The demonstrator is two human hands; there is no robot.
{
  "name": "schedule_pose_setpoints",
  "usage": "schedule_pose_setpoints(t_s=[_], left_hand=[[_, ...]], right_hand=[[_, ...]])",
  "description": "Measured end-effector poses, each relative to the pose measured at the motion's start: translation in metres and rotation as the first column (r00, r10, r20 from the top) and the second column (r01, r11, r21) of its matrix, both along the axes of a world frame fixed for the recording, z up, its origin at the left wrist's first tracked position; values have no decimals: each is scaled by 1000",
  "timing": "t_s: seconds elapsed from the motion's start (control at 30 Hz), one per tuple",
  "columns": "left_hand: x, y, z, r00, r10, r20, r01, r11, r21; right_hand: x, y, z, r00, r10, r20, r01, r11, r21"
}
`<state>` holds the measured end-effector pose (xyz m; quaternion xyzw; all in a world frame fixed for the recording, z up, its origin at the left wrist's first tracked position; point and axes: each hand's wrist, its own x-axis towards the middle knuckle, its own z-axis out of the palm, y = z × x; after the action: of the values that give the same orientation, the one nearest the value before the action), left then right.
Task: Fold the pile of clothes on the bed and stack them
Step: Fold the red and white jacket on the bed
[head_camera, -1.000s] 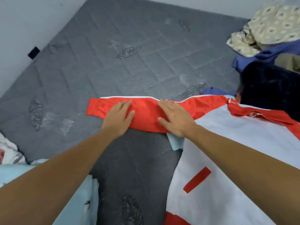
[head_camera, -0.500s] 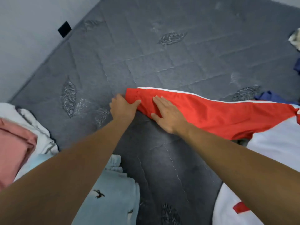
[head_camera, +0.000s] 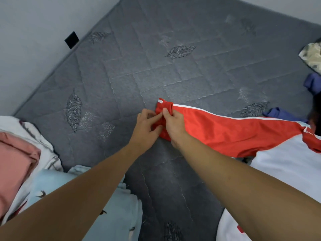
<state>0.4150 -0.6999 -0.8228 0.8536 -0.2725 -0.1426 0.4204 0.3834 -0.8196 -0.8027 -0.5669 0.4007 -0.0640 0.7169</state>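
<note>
Both hands pinch the cuff end of the red sleeve (head_camera: 225,131) near the middle of the grey mattress (head_camera: 156,70): left hand (head_camera: 145,129) and right hand (head_camera: 174,125) touch, fingers curled on the fabric. The sleeve runs toward the mattress's right edge, joining the white jersey body (head_camera: 284,171); folded pale-blue clothes (head_camera: 111,214) lie at the near left corner
</note>
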Motion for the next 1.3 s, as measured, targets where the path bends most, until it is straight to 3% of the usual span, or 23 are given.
schedule_pose_setpoints(t_s=[0.23,0.53,0.9,1.03,1.3], left_hand=[[-23,-59,29,986,-167,9,167,986,-22],[-149,-244,88,914,-400,70,404,913,-52],[-436,-463,135,675,-727,126,736,675,-46],[-540,-501,124,544,-824,158,833,553,18],[-693,-526,81,362,-922,134,924,374,76]], right_hand=[[-53,-70,32,999,3,48,2,995,-99],[-202,-236,96,968,-210,139,216,976,-27],[-533,-416,138,800,-577,165,566,817,111],[-649,-435,131,704,-695,143,677,719,160],[-810,-434,86,562,-823,82,799,566,203]])
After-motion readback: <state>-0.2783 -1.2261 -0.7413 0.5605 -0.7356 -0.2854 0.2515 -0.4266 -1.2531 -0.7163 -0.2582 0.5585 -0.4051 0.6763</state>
